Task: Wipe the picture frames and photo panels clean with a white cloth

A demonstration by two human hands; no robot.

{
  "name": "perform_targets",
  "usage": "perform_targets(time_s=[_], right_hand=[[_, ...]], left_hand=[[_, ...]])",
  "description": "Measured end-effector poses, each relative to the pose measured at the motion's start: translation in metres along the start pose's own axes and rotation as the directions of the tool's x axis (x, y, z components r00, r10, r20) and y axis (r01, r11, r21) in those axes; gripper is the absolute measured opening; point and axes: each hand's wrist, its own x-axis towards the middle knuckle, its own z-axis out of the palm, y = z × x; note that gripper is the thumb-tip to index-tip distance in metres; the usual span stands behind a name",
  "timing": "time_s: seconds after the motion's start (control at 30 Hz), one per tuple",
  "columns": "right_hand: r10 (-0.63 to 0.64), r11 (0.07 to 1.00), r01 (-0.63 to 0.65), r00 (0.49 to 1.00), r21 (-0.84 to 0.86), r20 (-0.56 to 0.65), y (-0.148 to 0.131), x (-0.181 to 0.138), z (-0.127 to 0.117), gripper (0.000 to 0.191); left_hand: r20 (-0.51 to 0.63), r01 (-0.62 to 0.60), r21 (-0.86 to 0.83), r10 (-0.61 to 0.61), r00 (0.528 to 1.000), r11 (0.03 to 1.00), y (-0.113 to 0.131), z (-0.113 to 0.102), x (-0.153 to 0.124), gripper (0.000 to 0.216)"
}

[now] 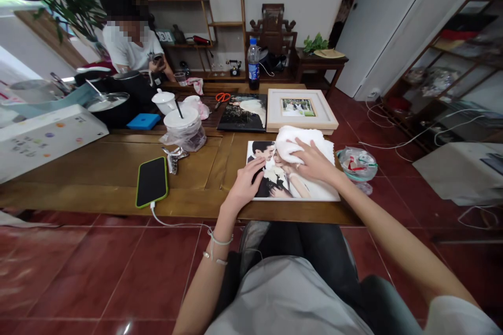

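White cloth (291, 140) on wedding photo panel (283, 184)

Head view: the right hand (314, 161) holds the cloth against the panel, near the wooden table's edge (294, 213). The left hand (244, 183) rests on the panel's left side, fingers outstretched, gripping nothing.

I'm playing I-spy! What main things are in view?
Table: 1, brown, centre
Large photo: 1, multicoloured, table's near edge
Cloth: 1, white, on photo
Frame: 1, pale, beyond cloth
Dark picture: 1, mostly black, beside frame
Scissors: 1, orange, near dark picture
Bottle: 1, blue-capped, far edge
Phone: 1, black, table's left
Box: 1, white, far left
Person: 1, white-shirted, upper left
Left hand: 1, bare, on photo
Right hand: 1, bare, on cloth
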Motion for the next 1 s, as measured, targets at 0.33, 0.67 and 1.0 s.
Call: perform_targets(time_s=[0.33,0.67,1.0], right_hand=[[-0.189,0.980,0.194,0.978,-0.051,0.089,-0.018,-0.018,-0.003,0.050],[-0.315,0.948,0.285,0.904,0.141,0.288,-0.088,-0.099,-0.030,0.045],[-0.132,0.990,0.120,0.976,0.075,0.173,-0.045,-0.067,-0.023,0.043]], left_hand=[[-0.003,-0.006,-0.014,0.006,1.000,1.000,-0.002,0.001,0.001,0.034],[-0.016,-0.035,-0.002,0.035,0.999,0.999,0.000,0.000,0.001,0.034],[-0.017,-0.002,-0.021,0.002,1.000,1.000,-0.001,0.001,0.001,0.033]])
